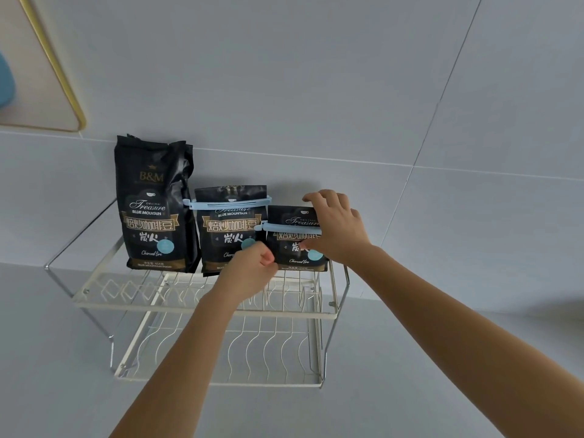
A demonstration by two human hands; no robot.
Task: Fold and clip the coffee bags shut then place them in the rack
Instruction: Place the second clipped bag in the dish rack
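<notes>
Black coffee bags (156,203) beside clipped bag (294,238), right hand (336,227) grasping it, left hand (251,268) clenched, rack (202,305)

three black coffee bags on the white wire rack (202,306): tall unclipped bag (151,203) at 9 o'clock, blue-clipped middle bag (232,229), shortest clipped bag (295,241) at 3 o'clock.

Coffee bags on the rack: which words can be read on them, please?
Tall unclipped bag: "B&M", "Treasure", "BLUE MOUNTAIN", "焙炒咖啡豆", "炭火", "Charcoal fire".
Middle clipped bag: "BLUE MOUNTAIN", "焙炒咖啡豆", "炭火"; the rest is hidden.
Right clipped bag, held by the right hand: "Treasure", "Charcoal fire".
Bottom strips: too small to read.
</notes>
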